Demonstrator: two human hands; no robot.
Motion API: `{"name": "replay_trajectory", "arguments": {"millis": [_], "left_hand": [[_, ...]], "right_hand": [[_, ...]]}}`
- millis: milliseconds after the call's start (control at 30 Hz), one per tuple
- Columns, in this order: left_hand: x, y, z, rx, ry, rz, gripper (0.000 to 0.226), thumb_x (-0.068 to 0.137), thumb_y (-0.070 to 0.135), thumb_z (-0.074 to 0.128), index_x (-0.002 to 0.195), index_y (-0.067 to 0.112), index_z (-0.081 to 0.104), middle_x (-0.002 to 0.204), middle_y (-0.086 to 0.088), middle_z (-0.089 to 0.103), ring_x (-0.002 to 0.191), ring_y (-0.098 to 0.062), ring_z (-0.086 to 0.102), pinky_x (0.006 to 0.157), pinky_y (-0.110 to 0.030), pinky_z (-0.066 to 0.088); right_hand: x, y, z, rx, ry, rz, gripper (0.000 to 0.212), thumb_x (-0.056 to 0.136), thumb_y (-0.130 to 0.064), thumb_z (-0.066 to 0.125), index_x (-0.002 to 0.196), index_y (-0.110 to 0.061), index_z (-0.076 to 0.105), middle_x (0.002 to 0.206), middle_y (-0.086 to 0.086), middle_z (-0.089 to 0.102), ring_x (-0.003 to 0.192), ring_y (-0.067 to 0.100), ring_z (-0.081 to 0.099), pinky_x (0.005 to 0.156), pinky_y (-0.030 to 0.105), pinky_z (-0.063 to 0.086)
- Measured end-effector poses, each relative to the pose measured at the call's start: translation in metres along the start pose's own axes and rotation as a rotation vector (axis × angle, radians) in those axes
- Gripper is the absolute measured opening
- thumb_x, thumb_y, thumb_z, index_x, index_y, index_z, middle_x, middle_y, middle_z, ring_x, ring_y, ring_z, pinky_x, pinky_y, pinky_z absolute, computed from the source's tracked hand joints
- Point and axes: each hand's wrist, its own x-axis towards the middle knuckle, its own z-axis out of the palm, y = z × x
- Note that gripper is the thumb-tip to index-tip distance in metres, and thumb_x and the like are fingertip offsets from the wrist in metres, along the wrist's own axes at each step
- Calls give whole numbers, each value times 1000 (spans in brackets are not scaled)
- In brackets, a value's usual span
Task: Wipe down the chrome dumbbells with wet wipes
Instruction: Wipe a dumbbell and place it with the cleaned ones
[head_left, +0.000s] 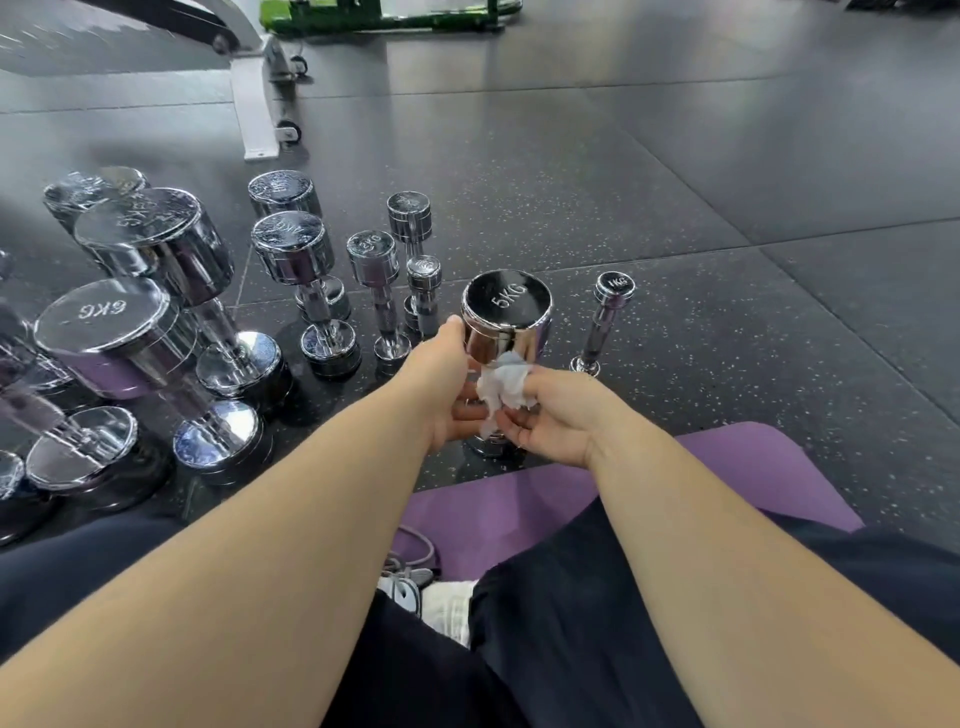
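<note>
One wipe (501, 385) lies against the dumbbell (506, 312), pinched in the right hand (558, 418).

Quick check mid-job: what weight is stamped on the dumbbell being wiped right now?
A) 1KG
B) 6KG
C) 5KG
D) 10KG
C: the upright dumbbell between the hands reads 5KG on its top face. The left hand grips it, and the right hand holds the white wipe against it just below the top head.
</note>
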Motion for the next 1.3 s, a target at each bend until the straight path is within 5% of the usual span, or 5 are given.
{"name": "replay_trajectory", "arguments": {"millis": [233,400,900,1133,1300], "left_hand": [[4,8,-11,-485,-60,-84,50,103,40,37,109,-5,55,104,-19,60,106,-32,59,83,-41,53],[8,8,4,-757,8,8,27,95,17,48,110,-4,56,89,-14,56,76,-22,60,91,-38,54],[15,8,4,-642,-73,-152,46,100,38,42,104,-4,60,96,-15,62,92,-27,64,78,-36,58],[8,3,-14,-369,-158,-173,39,92,-9,22,94,0,60,93,-16,59,84,-24,57,83,-34,53],[11,-5,-3,-251,-154,-173,16,97,-9,44,87,-4,56,67,-12,62,53,-12,63,52,-18,54]], "right_hand": [[-3,-8,-2,237,-66,-118,29,93,17,32,104,11,57,106,23,63,95,29,63,72,30,60],[0,-13,4,316,84,-167,30,88,24,32,94,6,54,93,19,60,85,28,62,60,33,60],[-8,-25,0,246,150,-71,43,107,-26,32,98,8,57,93,23,67,84,30,67,73,37,56],[-12,-17,10,199,46,14,69,102,-56,24,100,2,62,102,17,69,88,23,62,71,27,49],[-12,-20,13,-17,164,-67,68,101,-60,24,101,-4,63,90,15,69,71,21,62,55,27,48]]}}
